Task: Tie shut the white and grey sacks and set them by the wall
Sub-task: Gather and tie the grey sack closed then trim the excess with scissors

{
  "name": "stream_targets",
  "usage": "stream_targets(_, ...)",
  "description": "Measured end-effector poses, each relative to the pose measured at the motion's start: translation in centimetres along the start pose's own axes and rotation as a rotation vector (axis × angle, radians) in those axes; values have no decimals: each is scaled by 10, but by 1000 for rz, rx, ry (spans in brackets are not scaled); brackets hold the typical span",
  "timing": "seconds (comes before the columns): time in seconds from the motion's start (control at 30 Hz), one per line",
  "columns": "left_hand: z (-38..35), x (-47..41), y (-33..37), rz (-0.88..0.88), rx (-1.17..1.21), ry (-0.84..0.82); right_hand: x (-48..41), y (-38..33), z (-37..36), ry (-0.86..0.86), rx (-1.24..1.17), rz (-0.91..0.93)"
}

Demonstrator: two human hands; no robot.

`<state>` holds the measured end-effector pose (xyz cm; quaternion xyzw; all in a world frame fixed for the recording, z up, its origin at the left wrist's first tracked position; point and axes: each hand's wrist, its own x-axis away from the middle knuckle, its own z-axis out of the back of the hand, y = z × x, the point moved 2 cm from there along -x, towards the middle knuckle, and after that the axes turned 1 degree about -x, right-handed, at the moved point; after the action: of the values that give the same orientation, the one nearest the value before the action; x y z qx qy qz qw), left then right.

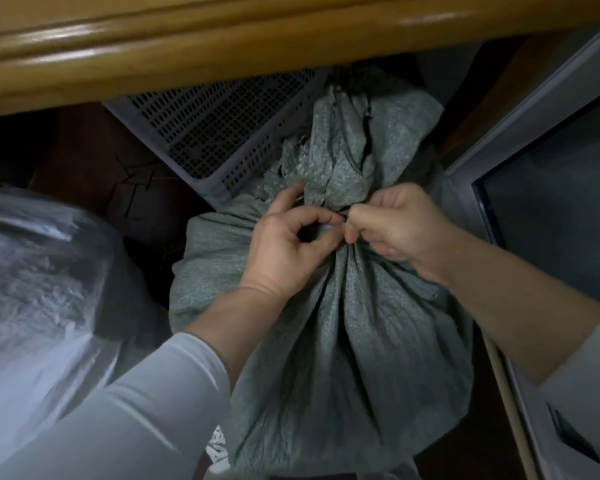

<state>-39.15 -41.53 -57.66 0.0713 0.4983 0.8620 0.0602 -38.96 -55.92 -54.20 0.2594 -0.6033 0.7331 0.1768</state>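
A full grey woven sack (354, 348) stands in the middle of the view, its top gathered into a narrow neck. Above the neck the loose mouth of the sack fans out. My left hand (288, 237) and my right hand (395, 226) meet at the neck, fingers pinched on something thin there, most likely a tie, which my fingers largely hide. A white, shiny plastic sack (39, 289) sits at the left edge, blurred, apart from both hands.
A perforated plastic crate (215, 126) lies behind the grey sack. Above it runs a glossy wooden ledge (222, 39). A grey metal frame with a dark pane (541, 188) stands close on the right. The floor between the sacks is dark.
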Motion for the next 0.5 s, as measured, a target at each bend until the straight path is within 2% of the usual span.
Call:
stream_targets(0.13, 3, 0, 0, 13, -39, 8, 7, -7, -18, 76, -32, 144)
stream_targets(0.23, 2, 0, -6, 105, 116, 45, 9, -9, -30, 75, 40, 197)
stream_targets(0.37, -3, 7, -10, 150, 224, 95, 7, -12, -22, -48, 57, 10)
stream_targets(0.5, -5, 7, -10, 138, 132, 85, 9, -22, -6, -105, 336, -102)
